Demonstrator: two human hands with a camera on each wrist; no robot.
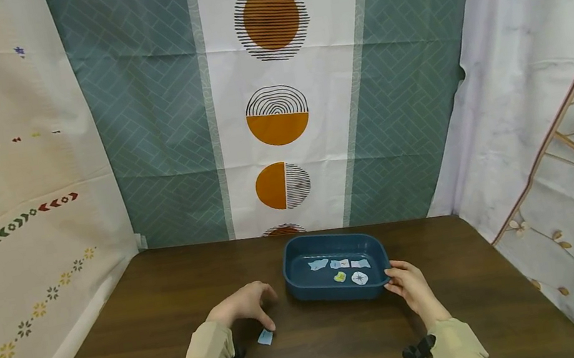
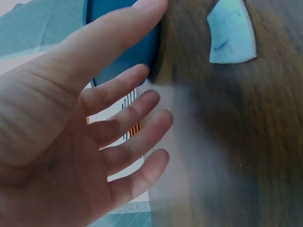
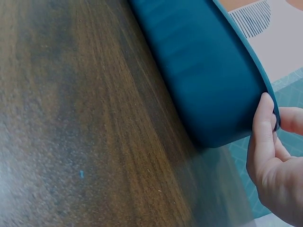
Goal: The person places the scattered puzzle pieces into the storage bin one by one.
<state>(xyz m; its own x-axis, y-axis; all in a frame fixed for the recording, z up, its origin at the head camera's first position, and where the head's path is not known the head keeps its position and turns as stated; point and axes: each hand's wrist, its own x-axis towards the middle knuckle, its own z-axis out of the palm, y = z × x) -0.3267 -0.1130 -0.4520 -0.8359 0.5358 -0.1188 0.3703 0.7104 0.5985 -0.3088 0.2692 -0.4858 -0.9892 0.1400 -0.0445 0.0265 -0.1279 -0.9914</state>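
Note:
A dark blue rectangular tray (image 1: 317, 291) stands toward the back of the table. My right hand (image 1: 410, 288) pinches its rim at the right end, thumb on one side and fingers on the other, as the right wrist view also shows. A small, flat, light blue piece (image 1: 265, 337) with faint markings lies on the table, left of the tray and nearer to me. Close to that piece my left hand (image 1: 243, 308) hovers with fingers spread and nothing in it. In the left wrist view the piece (image 2: 232, 35) lies beyond the thumb, apart from the hand.
Inside the tray lie several flat pieces: light blue ones, a yellow one (image 1: 340, 276) and a whitish rounded one with a compass star (image 1: 360, 278). The brown wooden table (image 1: 327, 349) ends at a patterned curtain (image 1: 159, 130) behind. More patterned cloth hangs at both sides.

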